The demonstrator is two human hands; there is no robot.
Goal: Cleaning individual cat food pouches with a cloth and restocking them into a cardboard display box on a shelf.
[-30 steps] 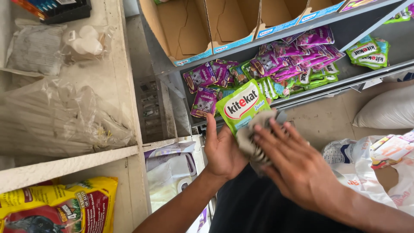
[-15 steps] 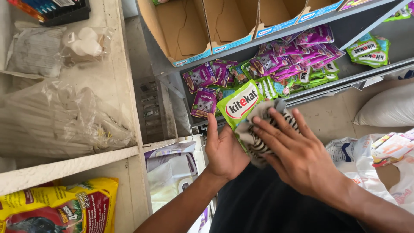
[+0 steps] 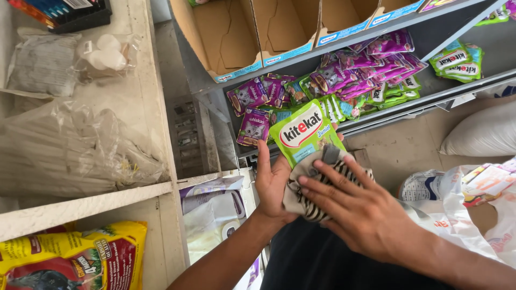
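Note:
My left hand (image 3: 272, 184) holds a green pet-food pouch (image 3: 304, 135) from below, the pouch lying face up on my palm. My right hand (image 3: 355, 210) presses a striped black-and-white cloth (image 3: 303, 197) flat against the lower part of the pouch, fingers spread over it. Both hands hover in front of a low grey shelf (image 3: 376, 117) that holds several purple and green pouches (image 3: 344, 80).
Cardboard display boxes (image 3: 252, 37) stand open on the shelf above. At the left a white shelf (image 3: 107, 198) carries plastic-wrapped goods, with a yellow bag (image 3: 75, 258) below it. White sacks (image 3: 484, 134) and plastic bags (image 3: 473, 198) lie on the floor at the right.
My right hand has slid the striped cloth down over the pouch, uncovering more of its green front. My left hand has stayed in place under the pouch.

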